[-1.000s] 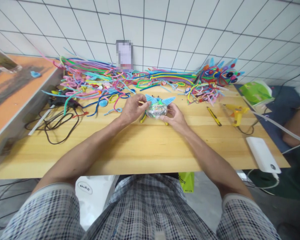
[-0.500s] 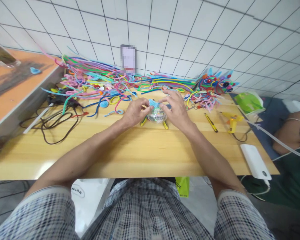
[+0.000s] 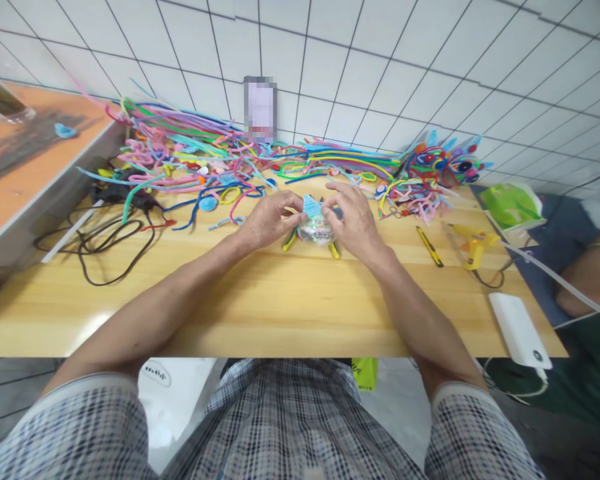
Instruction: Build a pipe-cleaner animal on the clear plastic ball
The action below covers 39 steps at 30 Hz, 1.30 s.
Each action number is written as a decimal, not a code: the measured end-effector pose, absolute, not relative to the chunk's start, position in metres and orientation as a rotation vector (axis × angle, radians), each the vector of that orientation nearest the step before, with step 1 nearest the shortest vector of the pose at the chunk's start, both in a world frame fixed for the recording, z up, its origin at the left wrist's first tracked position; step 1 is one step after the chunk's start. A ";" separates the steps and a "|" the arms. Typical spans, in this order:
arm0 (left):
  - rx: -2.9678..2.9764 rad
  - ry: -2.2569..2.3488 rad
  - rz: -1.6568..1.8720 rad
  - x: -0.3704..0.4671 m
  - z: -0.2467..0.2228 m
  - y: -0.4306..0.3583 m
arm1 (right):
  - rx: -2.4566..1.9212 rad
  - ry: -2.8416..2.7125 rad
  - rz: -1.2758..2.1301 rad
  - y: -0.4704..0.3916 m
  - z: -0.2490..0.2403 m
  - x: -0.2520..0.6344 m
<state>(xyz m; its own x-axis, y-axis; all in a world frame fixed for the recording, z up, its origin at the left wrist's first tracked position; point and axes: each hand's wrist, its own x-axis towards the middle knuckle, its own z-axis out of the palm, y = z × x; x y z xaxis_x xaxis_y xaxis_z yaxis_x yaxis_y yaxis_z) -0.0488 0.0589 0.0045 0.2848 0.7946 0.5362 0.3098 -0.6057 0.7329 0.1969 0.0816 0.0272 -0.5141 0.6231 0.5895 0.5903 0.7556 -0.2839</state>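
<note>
Shifted up from the side of the clear figure (image 3: 317,231) in the head view, the right hand (image 3: 353,217) is held half-open by the blue flap (image 3: 311,206) atop it; opposite, the left hand (image 3: 274,219) is loosely curled, the figure between. Whether either grips cannot be told; attention seems turned to the flap.

lil craft critter (image 3: 317,231) w/ a clear, shiny round body, multicolored bits showing thru. light blue ridged pointy pc (image 3: 312,205) sticks up on top, approx upright. 2 yellow-and-dark legs splay out at the bottom, one per side, on the wood table (image 3: 300,300). finer details too blurry tbh.
</note>
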 end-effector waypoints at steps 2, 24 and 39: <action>2.059 0.991 1.300 -0.049 0.002 0.061 | -0.907 -2.262 0.062 0.081 0.028 0.197; 2.038 1.036 1.316 -0.048 -0.003 0.066 | -0.896 -2.246 0.199 0.080 0.038 0.195; 2.005 1.050 1.302 -0.047 0.000 0.064 | -0.966 -2.221 0.261 0.075 0.043 0.192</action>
